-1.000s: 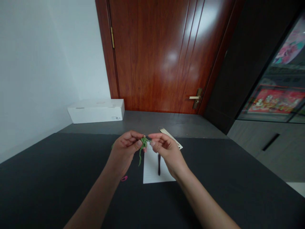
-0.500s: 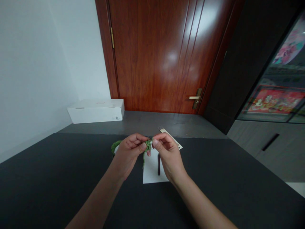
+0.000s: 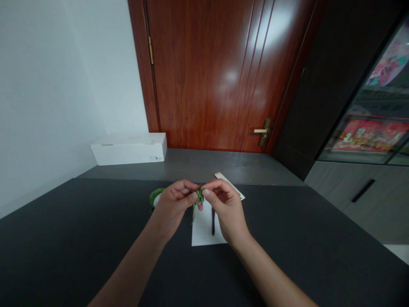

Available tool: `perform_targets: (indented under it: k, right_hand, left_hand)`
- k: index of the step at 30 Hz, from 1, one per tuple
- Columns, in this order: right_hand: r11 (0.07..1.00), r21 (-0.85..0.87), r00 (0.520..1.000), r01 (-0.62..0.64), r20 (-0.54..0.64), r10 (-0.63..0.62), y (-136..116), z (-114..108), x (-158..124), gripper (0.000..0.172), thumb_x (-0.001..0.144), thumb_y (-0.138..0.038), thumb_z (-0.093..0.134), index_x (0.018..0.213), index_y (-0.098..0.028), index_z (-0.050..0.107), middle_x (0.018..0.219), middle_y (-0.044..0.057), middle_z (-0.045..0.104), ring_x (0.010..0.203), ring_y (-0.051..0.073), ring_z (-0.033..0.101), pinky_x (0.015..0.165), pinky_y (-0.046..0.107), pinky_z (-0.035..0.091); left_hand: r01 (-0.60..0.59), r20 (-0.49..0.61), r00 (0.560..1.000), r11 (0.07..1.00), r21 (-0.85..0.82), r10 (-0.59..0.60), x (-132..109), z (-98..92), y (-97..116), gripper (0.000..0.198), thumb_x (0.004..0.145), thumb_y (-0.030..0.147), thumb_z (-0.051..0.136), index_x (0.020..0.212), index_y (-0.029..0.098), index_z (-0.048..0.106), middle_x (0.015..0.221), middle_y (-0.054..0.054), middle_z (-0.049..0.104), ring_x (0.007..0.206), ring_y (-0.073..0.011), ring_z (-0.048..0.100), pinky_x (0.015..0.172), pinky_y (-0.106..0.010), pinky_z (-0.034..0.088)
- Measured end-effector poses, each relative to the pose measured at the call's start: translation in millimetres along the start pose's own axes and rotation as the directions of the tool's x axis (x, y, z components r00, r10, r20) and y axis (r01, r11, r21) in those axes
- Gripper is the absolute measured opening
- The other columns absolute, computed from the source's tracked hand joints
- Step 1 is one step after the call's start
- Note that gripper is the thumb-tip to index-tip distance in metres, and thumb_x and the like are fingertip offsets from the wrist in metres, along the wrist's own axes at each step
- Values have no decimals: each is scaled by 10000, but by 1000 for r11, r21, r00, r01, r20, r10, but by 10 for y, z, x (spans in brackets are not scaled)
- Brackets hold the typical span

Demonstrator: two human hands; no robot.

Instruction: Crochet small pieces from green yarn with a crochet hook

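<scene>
My left hand (image 3: 175, 204) is closed, thumb and fingers pinching a small green yarn piece (image 3: 200, 197) that looks knotted or crocheted. A loose green strand hangs down from it. My right hand (image 3: 226, 204) pinches the piece's upper right edge, its fingertips touching or nearly touching those of the left. Behind the left hand, partly hidden, is a green yarn roll (image 3: 155, 199) with a white core. Under the hands lies a white sheet of paper (image 3: 204, 236). On the sheet rests a thin dark stick-like tool (image 3: 213, 224), its upper end hidden by the right hand.
A narrow beige packet (image 3: 231, 183) lies slantwise behind the right hand. At the back left of the dark table (image 3: 79, 238) stands a long white box (image 3: 131, 151) against the wall. A brown wooden door (image 3: 204, 85) is behind, with a cabinet (image 3: 351, 192) to the right.
My right fingertips have shifted slightly left, closing the small gap to the left fingertips over the green yarn piece. The left hand and the things on the table are nearly unchanged.
</scene>
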State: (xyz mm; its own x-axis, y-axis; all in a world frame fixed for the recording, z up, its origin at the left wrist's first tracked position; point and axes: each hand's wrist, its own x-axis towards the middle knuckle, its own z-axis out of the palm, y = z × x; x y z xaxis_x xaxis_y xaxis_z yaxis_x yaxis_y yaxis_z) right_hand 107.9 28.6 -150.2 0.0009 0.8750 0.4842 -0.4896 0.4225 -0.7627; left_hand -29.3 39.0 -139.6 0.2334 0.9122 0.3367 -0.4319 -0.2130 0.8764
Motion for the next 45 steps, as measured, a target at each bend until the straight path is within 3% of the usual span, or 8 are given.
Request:
perform_targets:
  k: [7, 10, 17, 24, 30, 38, 45]
  right_hand:
    - [987, 151, 998, -49, -28, 54, -53, 55, 18, 223, 790, -348, 811, 780, -220, 629, 884, -13, 645, 605, 92, 487, 513, 238, 479]
    - [984, 162, 997, -79, -13, 82, -62, 63, 19, 242, 791, -368, 807, 795, -227, 611, 767, -27, 644, 552, 92, 452, 507, 244, 460]
    - [994, -106, 993, -40, -118, 28, -55, 22, 12, 229, 770, -386, 821, 792, -205, 682, 613, -45, 584, 547, 97, 503, 528, 233, 438]
    - [990, -140, 999, -20, -44, 14, -102, 51, 11, 282, 792, -423, 801, 763, -221, 607, 575, -63, 598, 468, 102, 549, 502, 249, 482]
    - [965, -262, 1000, 23, 13, -20, -101, 16, -6, 230, 877, -392, 722, 796, -221, 590, 607, -44, 623, 519, 129, 622, 585, 285, 499]
    - [836, -533, 988, 135, 11, -153, -95, -38, -10, 134, 892, -257, 675, 781, -229, 605, 695, -13, 604, 629, 149, 600, 648, 303, 497]
    - [762, -621, 977, 182, 29, -209, -136, -22, -20, 133, 876, -192, 641, 754, -225, 599, 708, -4, 576, 663, 155, 571, 643, 297, 471]
  left_hand:
    - [-4, 32, 999, 1000, -28, 4, -3, 2, 4, 142, 730, 184, 840, 794, 134, 723, 658, -29, 710, 593, -144, 641, 588, -258, 511]
    - [4, 41, 999, 998, -59, -2, -2, -1, -2, 156, 723, 191, 851, 799, 138, 725, 718, -47, 733, 621, -157, 652, 598, -277, 525]
    - [0, 76, 997, 997, -74, 6, -12, 3, 9, 160, 745, 220, 847, 815, 137, 730, 668, -36, 710, 604, -150, 641, 598, -271, 517]
    - [30, 67, 997, 996, -80, -25, -5, 5, 13, 160, 724, 200, 857, 792, 138, 726, 660, -26, 698, 594, -150, 636, 583, -274, 517]
    - [50, 58, 997, 996, -76, -45, -8, -4, -3, 180, 705, 205, 869, 794, 135, 729, 668, -30, 701, 588, -149, 635, 579, -275, 530]
    - [58, 60, 997, 997, -53, -54, -7, -4, 4, 201, 715, 232, 869, 790, 126, 717, 663, -31, 694, 582, -145, 635, 575, -271, 537]
    - [50, 62, 997, 998, -46, -48, -1, -8, -1, 180, 720, 207, 858, 797, 126, 717, 670, -34, 704, 589, -146, 639, 581, -268, 534]
